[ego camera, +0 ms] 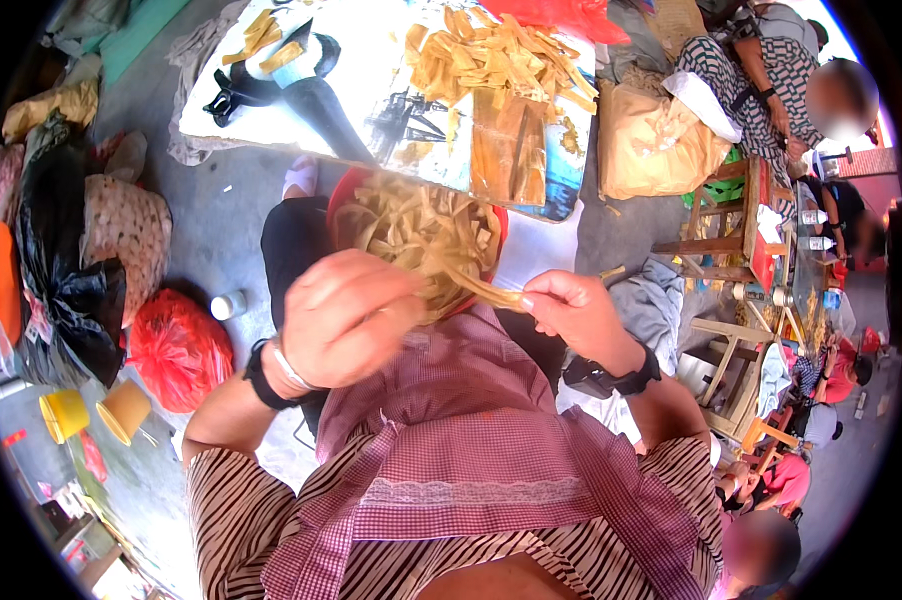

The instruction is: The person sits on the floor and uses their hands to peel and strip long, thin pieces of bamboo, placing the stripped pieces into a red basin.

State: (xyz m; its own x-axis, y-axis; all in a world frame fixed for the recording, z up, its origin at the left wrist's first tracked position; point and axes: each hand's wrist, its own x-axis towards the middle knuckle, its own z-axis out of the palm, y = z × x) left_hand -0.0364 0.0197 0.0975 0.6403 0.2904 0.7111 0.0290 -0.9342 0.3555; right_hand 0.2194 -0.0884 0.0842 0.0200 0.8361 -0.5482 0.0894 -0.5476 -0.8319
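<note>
My right hand [582, 311] pinches the end of a yellow-brown strip [488, 291] between thumb and forefinger. The strip's other end runs over a red tub [340, 196], whose contents are a heap of similar pale, soft-looking strips [413, 217]. Over the tub's near left side is my left hand [353, 315], its fingers curled and blurred; whether they hold anything is hidden. The tub sits between my knees, against a checked apron [466, 450].
Beyond the tub, a printed board [271, 127] carries a pile of flat strips [496, 56] and a brown slab [507, 150]. Red [181, 349] and black bags [61, 247] lie left. A paper sack [646, 142] and wooden stool [747, 217] stand right, near other people.
</note>
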